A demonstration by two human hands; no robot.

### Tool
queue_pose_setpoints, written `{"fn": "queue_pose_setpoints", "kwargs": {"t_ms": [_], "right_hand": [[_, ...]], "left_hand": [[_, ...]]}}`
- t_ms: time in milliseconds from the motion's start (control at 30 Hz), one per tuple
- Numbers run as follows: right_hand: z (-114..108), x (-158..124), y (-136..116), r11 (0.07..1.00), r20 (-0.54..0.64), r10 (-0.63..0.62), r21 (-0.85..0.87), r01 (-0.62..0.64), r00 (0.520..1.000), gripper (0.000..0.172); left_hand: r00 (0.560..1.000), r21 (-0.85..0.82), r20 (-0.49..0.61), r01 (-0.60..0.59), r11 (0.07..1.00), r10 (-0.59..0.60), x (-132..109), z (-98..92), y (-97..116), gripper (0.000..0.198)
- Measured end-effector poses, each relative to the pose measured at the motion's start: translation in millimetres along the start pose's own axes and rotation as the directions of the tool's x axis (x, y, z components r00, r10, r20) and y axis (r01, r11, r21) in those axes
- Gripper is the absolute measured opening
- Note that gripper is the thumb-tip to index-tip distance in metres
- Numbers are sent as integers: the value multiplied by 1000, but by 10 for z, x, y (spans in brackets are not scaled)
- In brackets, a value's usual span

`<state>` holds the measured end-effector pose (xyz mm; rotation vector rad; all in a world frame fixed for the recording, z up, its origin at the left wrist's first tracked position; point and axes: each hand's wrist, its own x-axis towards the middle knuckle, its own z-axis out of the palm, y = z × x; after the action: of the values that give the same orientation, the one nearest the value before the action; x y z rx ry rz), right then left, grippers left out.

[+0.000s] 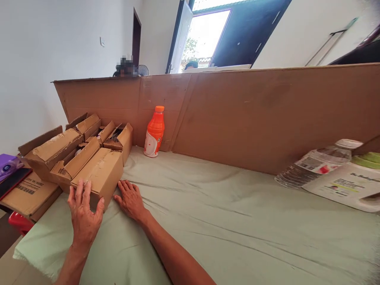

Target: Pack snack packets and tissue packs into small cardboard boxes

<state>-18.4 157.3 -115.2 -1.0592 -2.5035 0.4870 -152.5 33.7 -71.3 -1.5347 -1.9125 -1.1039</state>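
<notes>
The left hand (84, 215), fingers spread apart, rests at the near end of a long brown cardboard box (102, 170) on the pale-green, cloth-covered tabletop (208, 225). The right hand (130, 201) lies palm down beside it, fingers extended and slightly apart; whether they touch the box is hard to tell. Beyond, an orange plastic bottle (154, 130) stands before a brown cardboard panel (252, 118).

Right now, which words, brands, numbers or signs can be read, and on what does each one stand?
No text reads with certainty.
White jug: several printed lines, too blurred.
Flat carton at left: printed lines, too blurred.
Brown boxes: dark print on one end, too small.
Clear bottle: print too blurred.
Orange bottle: marks too small.
Purple pack: its mark is too blurred.
</notes>
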Motion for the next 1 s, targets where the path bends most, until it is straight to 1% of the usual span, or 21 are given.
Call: {"fn": "queue_pose_setpoints", "kwargs": {"t_ms": [100, 167, 200, 267, 333, 367, 467, 500, 567, 633, 667, 733, 800, 867, 900, 933, 1000], "right_hand": [[1, 18, 36, 1000, 14, -4, -12, 4, 1000, 61], [7, 22, 50, 1000, 23, -6, -20, 6, 1000, 61], [9, 23, 53, 1000, 28, -7, -25, 8, 1000, 60], [5, 25, 54, 999, 36, -9, -35, 10, 999, 57], [-5, 28, 46, 999, 42, -13, -44, 14, 999, 56], [-12, 27, 38, 999, 46, -15, -47, 17, 999, 56], [-26, -2, -4, 998, 61, -27, -54, 30, 998, 59], [-29, -32, -25, 998, 66, -34, -55, 38, 997, 60], [-36, -139, -74, 996, 82, -69, -50, 73, 994, 63], [-51, -320, -123, 988, 110, -148, -30, 152, 983, 65], [-62, -436, -144, 979, 125, -199, -14, 202, 972, 66], [-83, -707, -176, 954, 147, -298, 18, 299, 943, 64], [-82, -998, -195, 923, 152, -384, 32, 384, 911, 63], [-29, -1267, -205, 878, 130, -476, 18, 478, 870, 65], [22, -1383, -208, 843, 112, -534, -2, 538, 838, 65], [88, -1483, -211, 798, 90, -598, -31, 602, 796, 61], [246, -1633, -221, 698, 25, -709, -112, 707, 705, 44]], "left_hand": [[1000, -1, -15, -13, 1000, 13, 4, 14, 10, 65], [999, -17, -41, 1, 1000, -2, -24, 17, 32, 67], [998, -36, -52, 34, 999, -36, -63, 19, 50, 68], [988, -83, -63, 135, 987, -141, -211, 30, 97, 72], [973, -126, -22, 225, 966, -229, -445, 54, 140, 74], [969, -137, 25, 247, 959, -246, -577, 70, 151, 74], [952, -138, 213, 251, 958, -218, -920, 105, 124, 68], [944, -132, 247, 254, 958, -216, -992, 106, 98, 67], [940, -124, 251, 269, 955, -232, -1063, 89, 33, 67], [945, -121, 226, 268, 956, -237, -1071, 60, -31, 65], [948, -114, 224, 257, 960, -228, -1066, 49, -58, 63], [948, -87, 253, 220, 972, -192, -1058, 44, -95, 57], [946, -45, 301, 137, 990, -117, -1051, 68, -110, 51], [938, -15, 345, 38, 999, -31, -1034, 119, -101, 48], [932, -6, 362, -1, 1000, 3, -1021, 150, -90, 47], [927, -4, 374, -29, 1000, 28, -1006, 183, -75, 46], [918, -8, 393, -56, 998, 54, -979, 244, -38, 45]]}}
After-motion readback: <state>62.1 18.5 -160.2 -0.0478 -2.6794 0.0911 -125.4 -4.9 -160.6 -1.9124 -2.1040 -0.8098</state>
